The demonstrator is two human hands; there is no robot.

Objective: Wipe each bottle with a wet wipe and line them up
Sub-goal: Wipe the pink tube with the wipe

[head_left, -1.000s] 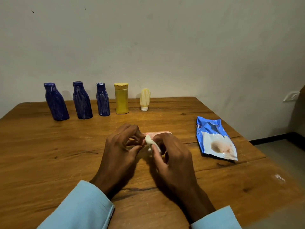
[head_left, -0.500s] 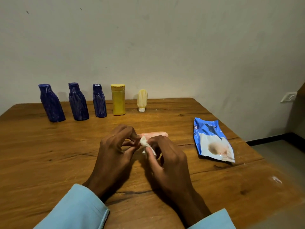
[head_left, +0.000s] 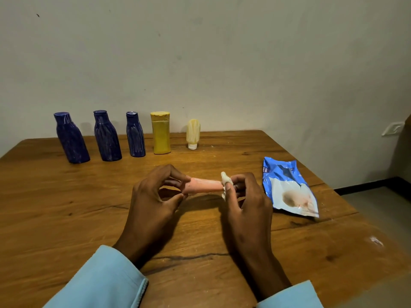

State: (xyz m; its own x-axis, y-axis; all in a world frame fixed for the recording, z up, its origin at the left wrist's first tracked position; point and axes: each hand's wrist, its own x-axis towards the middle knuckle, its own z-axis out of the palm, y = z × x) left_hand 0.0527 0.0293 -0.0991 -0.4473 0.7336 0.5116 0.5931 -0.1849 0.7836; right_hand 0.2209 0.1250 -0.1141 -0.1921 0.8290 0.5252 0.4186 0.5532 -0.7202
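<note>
A small pink bottle point(head_left: 205, 185) is held sideways just above the table between both hands. My left hand point(head_left: 155, 196) pinches its left end. My right hand point(head_left: 244, 196) pinches a white wet wipe point(head_left: 225, 181) wrapped around the bottle's right end. At the back of the table stands a row: three dark blue bottles point(head_left: 72, 138) point(head_left: 107, 136) point(head_left: 135, 135), a yellow bottle point(head_left: 160, 133) and a small cream tube point(head_left: 193, 134) standing on its white cap.
A blue wet wipe packet point(head_left: 289, 187) lies flat to the right of my hands. The wooden table point(head_left: 55, 207) ends at a pale wall behind the row; its right edge drops to the floor. A wall socket point(head_left: 392, 128) is at far right.
My hands have drawn apart. The right hand slid the wipe rightward along the pink bottle, which now shows in full length between the hands.
</note>
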